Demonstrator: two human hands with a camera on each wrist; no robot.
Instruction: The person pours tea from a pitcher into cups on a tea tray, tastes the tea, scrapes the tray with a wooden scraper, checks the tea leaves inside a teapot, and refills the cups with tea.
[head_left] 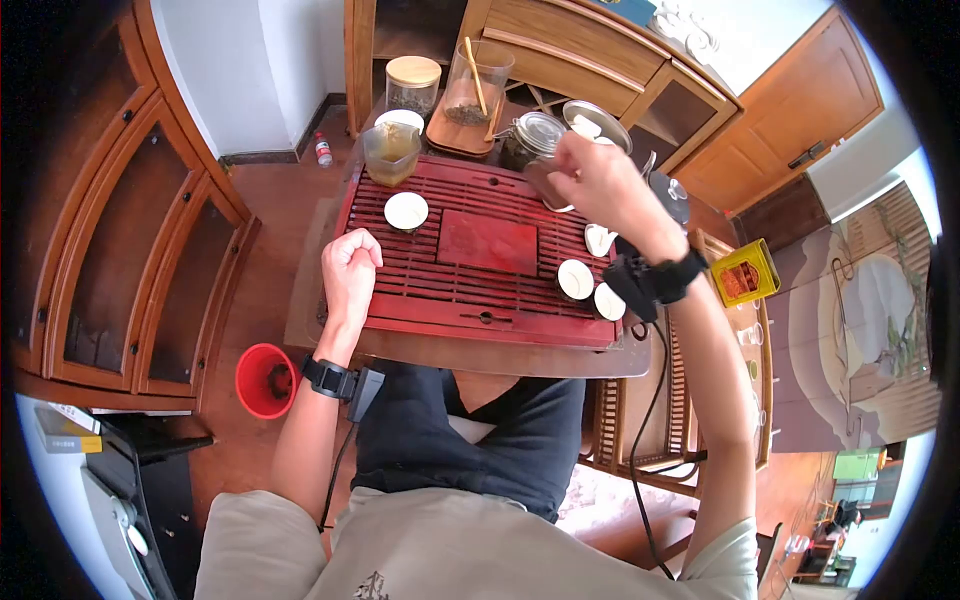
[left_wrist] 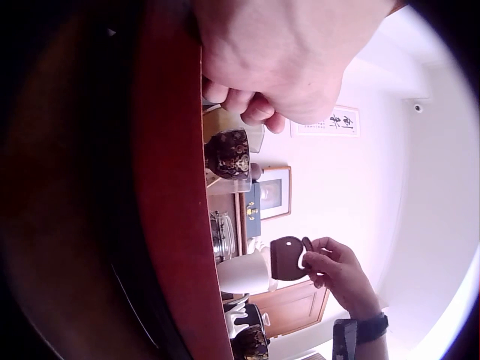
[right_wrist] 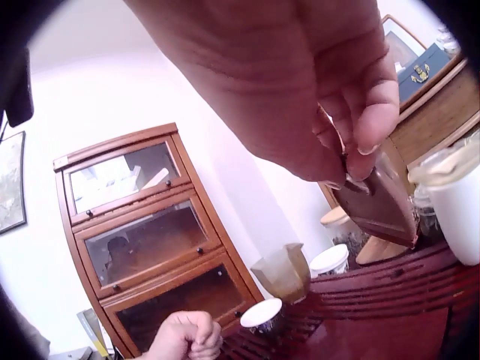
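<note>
My right hand (head_left: 600, 185) is raised over the far right of the red tea tray (head_left: 400, 300). It pinches a flat brown teapot-shaped piece (left_wrist: 287, 258) by its handle side. In the left wrist view this piece overlaps the top of a white cylindrical vessel (left_wrist: 244, 273), which has a beige top in the right wrist view. My left hand (head_left: 350, 275) rests at the tray's left edge, fingers curled in and nothing seen in them. Just beyond it stands a dark patterned cup (left_wrist: 229, 154) with a white inside; behind that is a glass pitcher (head_left: 390, 155) of amber liquid.
Several small cups, one of them a white-lined cup (head_left: 575, 279), stand at the tray's right. Behind the tray are a clamp-lid jar (head_left: 538, 133), a wooden-lidded jar (head_left: 411, 85) and a clear container (head_left: 478, 80) with tongs. A red bin (head_left: 266, 380) sits on the floor left.
</note>
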